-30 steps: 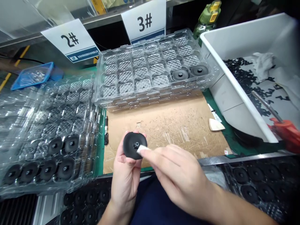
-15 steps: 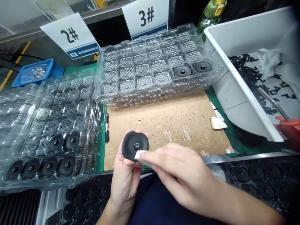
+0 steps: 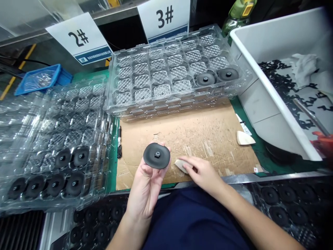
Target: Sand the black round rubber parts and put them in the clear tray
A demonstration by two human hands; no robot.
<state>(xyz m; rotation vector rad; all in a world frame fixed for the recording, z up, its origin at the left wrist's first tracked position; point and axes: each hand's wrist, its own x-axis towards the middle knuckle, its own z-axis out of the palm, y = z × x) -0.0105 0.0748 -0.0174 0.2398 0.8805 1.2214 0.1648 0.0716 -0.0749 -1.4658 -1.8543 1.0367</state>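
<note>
My left hand [image 3: 149, 178] holds a black rounded plastic disc [image 3: 149, 155] from below, its dished face with a small central post turned up. To the right, my right hand [image 3: 205, 173] is closed on a whitish wedge-shaped pad [image 3: 181, 165], low over the cardboard sheet [image 3: 166, 128]; whether the pad touches the cardboard I cannot tell. The disc and the pad are apart. Beyond my hands stands a stack of clear plastic trays [image 3: 161, 104], with two similar black discs [image 3: 205, 80] in its front right pockets.
More clear trays [image 3: 99, 152] stand at the left, with several discs in the front pockets. A white bin [image 3: 267, 100] at the right holds small black parts and a red-handled tool [image 3: 322, 140]. Another cream pad [image 3: 245, 138] and a pen [image 3: 119, 133] lie at the cardboard's edges.
My right hand has drawn the pad away from the disc's face and lowered it towards the cardboard. My left hand has shifted slightly right and up with the disc, which is tilted differently.
</note>
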